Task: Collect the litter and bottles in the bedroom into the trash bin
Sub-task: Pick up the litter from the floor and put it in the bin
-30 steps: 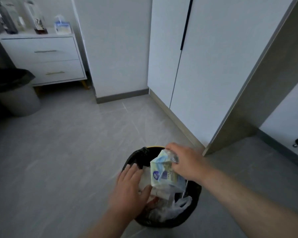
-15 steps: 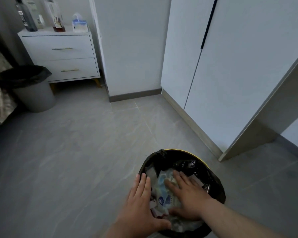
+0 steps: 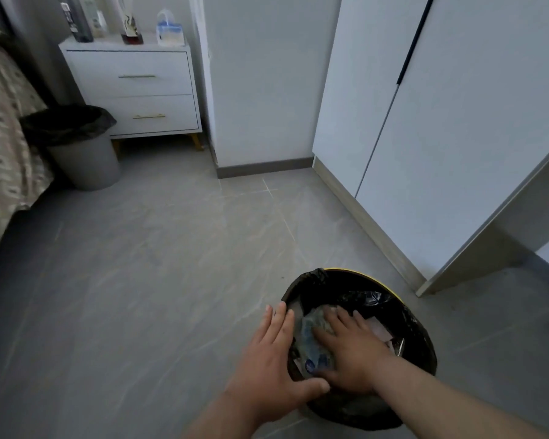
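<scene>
Where litter (image 3: 311, 340) lies in bin (image 3: 420, 334), right hand (image 3: 352, 353) presses.

Right hand (image 3: 349, 350) no longer grips the crumpled packet (image 3: 306, 340) above the trash bin (image 3: 419, 337); it now lies flat on the packet, lower inside the bin. Left hand (image 3: 267, 375) is now out over the bin's left rim, fingers straight.
</scene>
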Demonstrator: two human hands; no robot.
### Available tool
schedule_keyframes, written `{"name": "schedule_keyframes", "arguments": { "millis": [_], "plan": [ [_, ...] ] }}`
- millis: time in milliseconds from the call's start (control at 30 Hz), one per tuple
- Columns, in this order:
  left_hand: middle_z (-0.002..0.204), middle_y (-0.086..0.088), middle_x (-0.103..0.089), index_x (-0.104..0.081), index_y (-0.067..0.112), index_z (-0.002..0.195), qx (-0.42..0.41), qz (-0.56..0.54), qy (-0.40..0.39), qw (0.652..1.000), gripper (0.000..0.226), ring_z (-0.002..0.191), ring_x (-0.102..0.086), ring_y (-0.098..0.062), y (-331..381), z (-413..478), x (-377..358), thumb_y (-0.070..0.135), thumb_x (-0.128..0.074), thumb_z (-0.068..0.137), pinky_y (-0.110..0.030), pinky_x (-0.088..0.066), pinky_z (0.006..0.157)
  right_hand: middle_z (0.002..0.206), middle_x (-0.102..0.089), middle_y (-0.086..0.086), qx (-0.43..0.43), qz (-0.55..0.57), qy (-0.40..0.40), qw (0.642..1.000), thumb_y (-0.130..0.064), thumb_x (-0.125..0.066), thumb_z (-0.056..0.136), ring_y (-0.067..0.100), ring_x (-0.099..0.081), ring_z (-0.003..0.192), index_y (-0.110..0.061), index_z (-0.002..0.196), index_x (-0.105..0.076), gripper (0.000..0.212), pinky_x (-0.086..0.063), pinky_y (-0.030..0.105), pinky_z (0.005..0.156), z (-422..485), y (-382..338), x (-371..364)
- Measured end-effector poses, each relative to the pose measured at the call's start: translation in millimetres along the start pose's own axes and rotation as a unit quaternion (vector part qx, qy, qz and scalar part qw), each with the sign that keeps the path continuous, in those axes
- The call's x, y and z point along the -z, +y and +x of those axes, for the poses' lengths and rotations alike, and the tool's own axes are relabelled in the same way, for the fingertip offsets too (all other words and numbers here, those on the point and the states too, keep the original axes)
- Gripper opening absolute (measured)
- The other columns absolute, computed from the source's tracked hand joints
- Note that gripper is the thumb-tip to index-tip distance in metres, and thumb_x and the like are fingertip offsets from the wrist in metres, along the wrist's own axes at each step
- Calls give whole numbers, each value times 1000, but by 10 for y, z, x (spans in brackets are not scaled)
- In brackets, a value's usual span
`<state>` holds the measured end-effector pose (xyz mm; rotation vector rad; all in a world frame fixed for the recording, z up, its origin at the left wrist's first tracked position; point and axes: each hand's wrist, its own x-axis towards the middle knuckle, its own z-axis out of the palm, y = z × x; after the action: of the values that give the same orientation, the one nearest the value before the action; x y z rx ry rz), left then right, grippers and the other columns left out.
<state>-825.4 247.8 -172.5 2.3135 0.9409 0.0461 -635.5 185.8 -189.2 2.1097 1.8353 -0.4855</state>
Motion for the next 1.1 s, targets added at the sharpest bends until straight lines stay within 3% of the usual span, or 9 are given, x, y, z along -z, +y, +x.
{"name": "schedule_keyframes", "arguments": {
  "millis": [133,233,300,500,567,767,867,1000,1100],
  "plan": [
    [148,19,27,12,29,147,-6,7,65,998,115,137,30,0,-160,-259,356,92,-25,58,-25,5,118,162,-4,8,43,45,124,990,-67,-30,85,25,4,149,-28,148,-29,74,9,39,119,-162,-234,449],
    [151,16,10,-7,23,151,30,-20,147,989,115,142,13,-1,-387,-639,574,94,-14,60,-18,6,112,151,-36,10,92,87,181,975,-60,-37,87,27,-26,143,-17,137,-48,67,-15,37,119,-239,-614,772],
    [157,7,-12,-27,18,148,98,-61,171,978,107,145,-5,-7,-614,-990,546,87,-27,65,-18,0,112,136,-51,10,111,134,195,965,-47,-53,88,28,-43,130,-11,129,-55,54,-30,36,111,-277,-975,791],
    [150,-11,-37,-43,8,139,299,-78,69,949,64,140,-31,-22,-1607,-2270,-224,48,-53,90,-30,-19,115,136,-48,8,145,137,-4,980,-40,-54,88,29,-44,128,-18,135,-46,52,-40,39,105,-326,-2028,-181],
    [147,-12,-41,-43,6,138,340,-72,38,937,64,136,-36,-25,-1847,-2608,-498,45,-57,88,-32,-24,113,135,-49,11,125,129,-70,981,-39,-56,87,31,-47,126,-18,136,-44,55,-42,36,102,-377,-2188,-611],
    [157,-11,-19,-26,10,147,382,-13,-95,919,75,143,-21,-24,-1961,-3174,-1354,39,-54,84,-31,-19,115,134,-47,10,43,112,-260,958,-44,-55,83,31,-48,123,-20,132,-43,55,-43,37,99,-811,-2317,-1743],
    [155,-4,-11,-20,20,144,478,-33,-96,872,99,140,-18,-28,-1857,-3382,-1671,58,-64,64,-45,-37,105,127,-46,11,-15,143,-233,962,-55,-62,75,33,-48,119,-18,126,-41,67,-43,38,96,-1125,-2402,-2097],
    [155,-3,4,-5,25,147,482,-21,-169,860,119,143,-7,-30,-1769,-3544,-1928,65,-71,56,-51,-43,98,133,-38,12,-53,136,-222,964,-49,-66,76,29,-39,123,-12,145,-21,90,-36,33,103,-1355,-2540,-2384],
    [147,-19,-30,-30,15,142,446,49,-154,880,117,128,-39,-38,-1790,-3540,-1955,52,-84,45,-43,-56,81,127,-39,9,-64,134,-192,970,-35,-62,83,26,-41,118,-15,139,-28,68,-37,29,100,-1310,-2565,-2495]
  ]
}}
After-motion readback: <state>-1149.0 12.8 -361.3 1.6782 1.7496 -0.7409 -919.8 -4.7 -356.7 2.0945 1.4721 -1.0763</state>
